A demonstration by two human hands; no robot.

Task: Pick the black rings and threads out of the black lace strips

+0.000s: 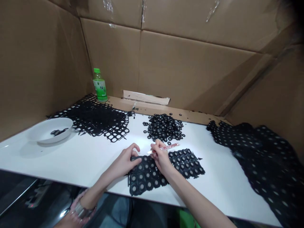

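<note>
Black ring-gasket sheet [144,179] lies on the worktop directly under both hands, a flat, perforated piece of rings with grey centres. Tall cardboard walls [190,69] stand beyond the hands and to both sides. The white worktop [71,164] stretches away from the hands. A large black ring mesh [258,158] spreads to the right of the right hand, and a cut-out black lattice [95,118] lies ahead of the left hand. Straight ahead of the hands sits a loose heap of black rings [163,128], while a white bowl [45,134] holding a few black pieces [59,131] lies further to the left. A green-capped bottle [100,85] stands beyond the lattice.

The left hand [123,163] is half curled, its fingers resting on the sheet's upper edge; whether it grips the sheet I cannot tell. The right hand [161,158] is closed on a slim translucent pink tool [166,147], whose exact kind is unclear.

The tool's tip points toward the left hand, so a slip could jab those fingers or nick a ring. Pulling hard could tear the thin webbing between rings, and a careless sleeve could scatter the heap.
</note>
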